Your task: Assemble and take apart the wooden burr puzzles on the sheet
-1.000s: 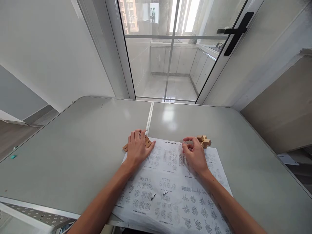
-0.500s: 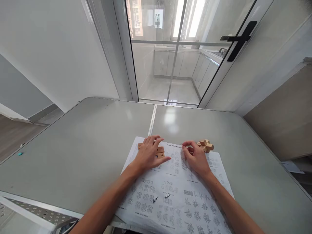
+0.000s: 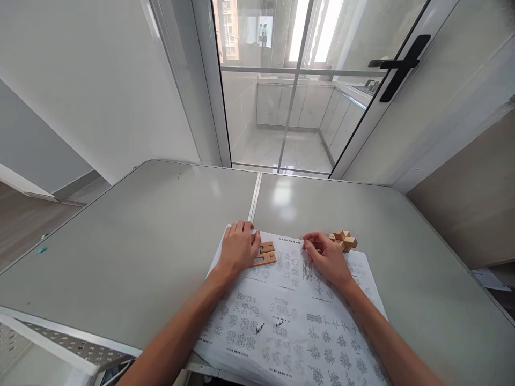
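Note:
My left hand (image 3: pixel 238 247) is over the left part of some flat, slotted wooden puzzle pieces (image 3: pixel 265 259), its fingers bent and pressed together with the thumb against them. Two ends marked 1 and 2 show to its right; the part under the hand is hidden, and it seems to grip a piece there. My right hand (image 3: pixel 326 257) rests on the upper part of a printed sheet (image 3: pixel 289 300), fingers curled in toward the thumb, with no object visible in them. Just beyond its knuckles sits an interlocking wooden burr puzzle (image 3: pixel 344 240), partly covered by the hand.
The sheet carries rows of line diagrams and lies on a grey table (image 3: pixel 169 230) with a pale seam (image 3: pixel 255 195). A glass door (image 3: pixel 298 96) with a black handle (image 3: pixel 404 67) stands beyond the far edge. A perforated white metal rack (image 3: pixel 60 343) is at lower left.
My left hand has drawn its spread fingers and thumb together over the wooden pieces, uncovering more of their right ends. My right hand has stayed in place. The view has shifted slightly.

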Motion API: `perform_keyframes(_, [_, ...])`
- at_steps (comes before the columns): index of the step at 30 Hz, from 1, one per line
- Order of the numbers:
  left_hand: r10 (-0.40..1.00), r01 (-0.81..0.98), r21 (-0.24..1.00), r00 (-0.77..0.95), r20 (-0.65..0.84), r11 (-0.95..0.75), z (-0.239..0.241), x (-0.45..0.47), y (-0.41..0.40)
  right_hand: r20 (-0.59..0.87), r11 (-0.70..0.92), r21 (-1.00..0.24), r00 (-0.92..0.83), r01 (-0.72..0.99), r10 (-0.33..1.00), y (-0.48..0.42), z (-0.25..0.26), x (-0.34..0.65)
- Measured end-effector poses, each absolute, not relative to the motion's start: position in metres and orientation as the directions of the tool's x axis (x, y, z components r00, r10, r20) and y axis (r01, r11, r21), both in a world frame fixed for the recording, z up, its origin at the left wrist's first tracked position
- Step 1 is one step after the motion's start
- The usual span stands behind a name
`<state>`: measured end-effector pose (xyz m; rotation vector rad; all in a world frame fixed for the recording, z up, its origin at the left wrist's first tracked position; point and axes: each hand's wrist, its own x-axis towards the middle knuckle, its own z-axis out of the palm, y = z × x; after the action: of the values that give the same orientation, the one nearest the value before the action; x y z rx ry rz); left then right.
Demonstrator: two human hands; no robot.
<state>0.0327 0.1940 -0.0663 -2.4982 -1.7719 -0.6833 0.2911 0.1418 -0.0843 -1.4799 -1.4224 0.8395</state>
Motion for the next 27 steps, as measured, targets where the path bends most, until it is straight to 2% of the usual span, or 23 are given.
perform_keyframes(5, [0.92,0.894,0.289,0.257,0.295,-0.343,-0.065,0.035,0.19,0.107,0.055,-0.912,0.106,0.406,0.989,0.141,-0.085,0.29])
perform_keyframes(18, [0.9,0.883,0.249,0.324,0.292,-0.399,-0.059,0.037,0.185,0.145,0.079,-0.866,0.098,0.494,0.984,0.132,-0.083,0.286])
perform_keyframes(27, [0.895,0.854,0.309,0.328,0.301,-0.417,-0.063,0.036,0.185,0.189,0.207,-0.821,-0.088,0.533,0.978,0.118,-0.074,0.267])
